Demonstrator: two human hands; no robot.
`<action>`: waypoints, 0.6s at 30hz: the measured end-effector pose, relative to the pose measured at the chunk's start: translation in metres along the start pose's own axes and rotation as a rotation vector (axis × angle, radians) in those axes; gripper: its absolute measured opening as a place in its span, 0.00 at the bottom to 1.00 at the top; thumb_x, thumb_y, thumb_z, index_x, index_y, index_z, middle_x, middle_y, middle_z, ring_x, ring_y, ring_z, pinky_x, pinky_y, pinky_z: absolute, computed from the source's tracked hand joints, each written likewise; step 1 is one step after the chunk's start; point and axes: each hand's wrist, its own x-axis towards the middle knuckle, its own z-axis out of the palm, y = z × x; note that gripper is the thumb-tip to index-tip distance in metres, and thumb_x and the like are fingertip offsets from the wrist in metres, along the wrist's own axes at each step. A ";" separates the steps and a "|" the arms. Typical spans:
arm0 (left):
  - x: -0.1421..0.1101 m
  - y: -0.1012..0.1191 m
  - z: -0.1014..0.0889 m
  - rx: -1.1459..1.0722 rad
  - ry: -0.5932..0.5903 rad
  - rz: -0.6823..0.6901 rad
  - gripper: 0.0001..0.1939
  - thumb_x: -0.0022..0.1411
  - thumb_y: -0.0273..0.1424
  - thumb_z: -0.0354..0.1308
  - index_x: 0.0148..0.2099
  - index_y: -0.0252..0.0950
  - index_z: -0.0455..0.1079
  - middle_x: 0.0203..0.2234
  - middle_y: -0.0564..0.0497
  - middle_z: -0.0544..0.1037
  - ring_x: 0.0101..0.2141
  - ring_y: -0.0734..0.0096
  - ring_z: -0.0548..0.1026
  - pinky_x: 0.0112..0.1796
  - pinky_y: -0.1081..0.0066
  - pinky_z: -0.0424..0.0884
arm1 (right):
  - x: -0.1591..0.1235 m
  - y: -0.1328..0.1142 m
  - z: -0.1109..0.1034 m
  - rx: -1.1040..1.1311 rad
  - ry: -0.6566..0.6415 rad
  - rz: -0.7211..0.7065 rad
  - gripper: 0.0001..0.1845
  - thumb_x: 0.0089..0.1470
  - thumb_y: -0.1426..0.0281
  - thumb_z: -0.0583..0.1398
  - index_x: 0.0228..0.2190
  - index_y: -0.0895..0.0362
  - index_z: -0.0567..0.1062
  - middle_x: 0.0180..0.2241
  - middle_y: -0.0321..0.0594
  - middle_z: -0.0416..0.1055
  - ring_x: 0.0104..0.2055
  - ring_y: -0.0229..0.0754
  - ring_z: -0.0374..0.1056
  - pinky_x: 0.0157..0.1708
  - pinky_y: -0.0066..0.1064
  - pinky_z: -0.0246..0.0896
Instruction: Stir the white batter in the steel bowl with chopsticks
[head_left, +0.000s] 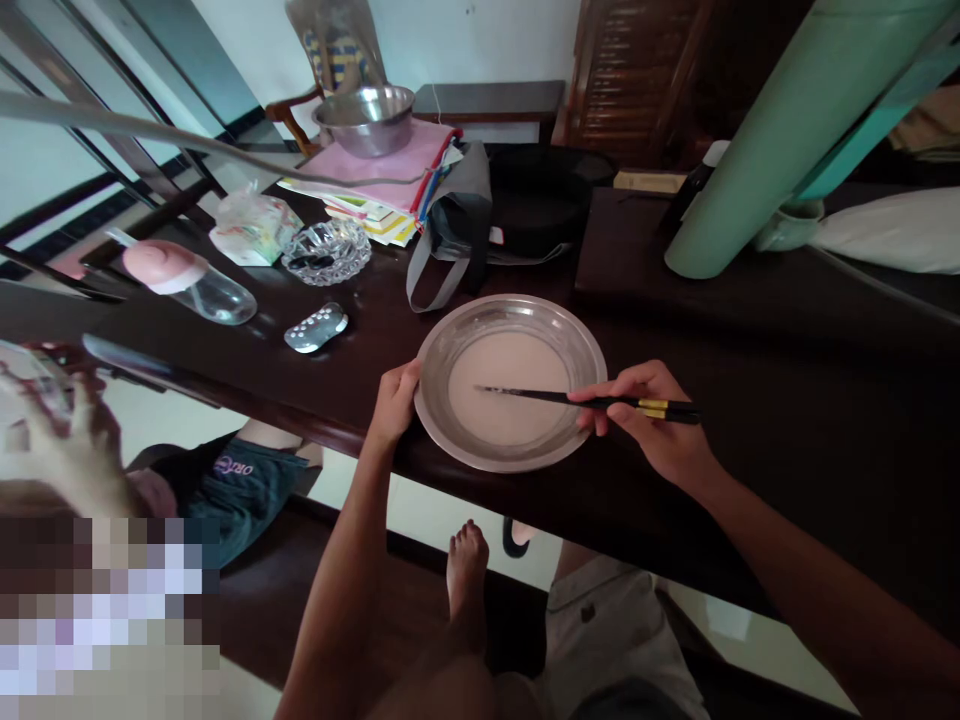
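A round metal basin [450, 450] stands at the front edge of the dark table, with a pale, whitish liquid [502, 420] covering its bottom. My left hand [396, 400] grips the basin's left rim, thumb at the edge. In my right hand [649, 425] is a pair of black chopsticks [551, 397] with gold bands, held nearly level over the basin's right rim. Their tips are whitish and lie over the middle of the liquid; I cannot tell whether they touch it. Some right fingers curl at the basin's right rim.
A clear bottle with a pink lid [165, 265], a remote control [316, 328], a glass ashtray [328, 252] and a tissue pack [255, 225] are at left. Behind are a grey bag [461, 215] and papers under another metal bowl [367, 120]. A green tube [795, 140] leans at right. Another person sits at left.
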 end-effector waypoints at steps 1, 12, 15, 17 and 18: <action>0.000 0.000 0.000 -0.001 0.002 0.000 0.23 0.59 0.48 0.49 0.20 0.38 0.54 0.17 0.56 0.56 0.23 0.74 0.54 0.24 0.72 0.56 | 0.000 -0.001 -0.001 -0.024 0.024 0.015 0.07 0.61 0.65 0.62 0.33 0.53 0.69 0.40 0.41 0.81 0.31 0.39 0.76 0.30 0.33 0.71; 0.000 0.000 0.000 -0.007 0.000 0.018 0.22 0.59 0.47 0.49 0.21 0.38 0.55 0.17 0.56 0.57 0.24 0.74 0.55 0.25 0.72 0.57 | 0.001 -0.005 -0.005 -0.153 0.096 -0.003 0.11 0.62 0.64 0.60 0.29 0.54 0.78 0.37 0.39 0.81 0.28 0.37 0.74 0.27 0.31 0.71; 0.000 0.001 0.001 0.000 -0.002 0.022 0.22 0.59 0.47 0.49 0.20 0.38 0.54 0.17 0.56 0.56 0.23 0.74 0.54 0.25 0.72 0.57 | 0.005 -0.005 -0.012 -0.266 0.249 -0.046 0.10 0.61 0.63 0.61 0.30 0.53 0.78 0.29 0.37 0.79 0.24 0.35 0.71 0.23 0.29 0.67; 0.001 0.001 0.001 -0.001 -0.008 0.020 0.22 0.58 0.48 0.49 0.20 0.38 0.54 0.17 0.55 0.57 0.23 0.74 0.54 0.25 0.72 0.57 | 0.007 -0.005 -0.016 -0.197 0.374 -0.086 0.11 0.61 0.64 0.61 0.27 0.53 0.74 0.25 0.34 0.78 0.18 0.33 0.65 0.17 0.28 0.60; 0.000 0.001 0.001 -0.004 -0.008 0.019 0.22 0.58 0.48 0.49 0.20 0.38 0.54 0.17 0.55 0.57 0.23 0.74 0.54 0.25 0.72 0.57 | 0.006 -0.005 -0.016 -0.152 0.351 -0.066 0.12 0.62 0.64 0.61 0.27 0.52 0.73 0.24 0.33 0.78 0.17 0.33 0.64 0.16 0.28 0.59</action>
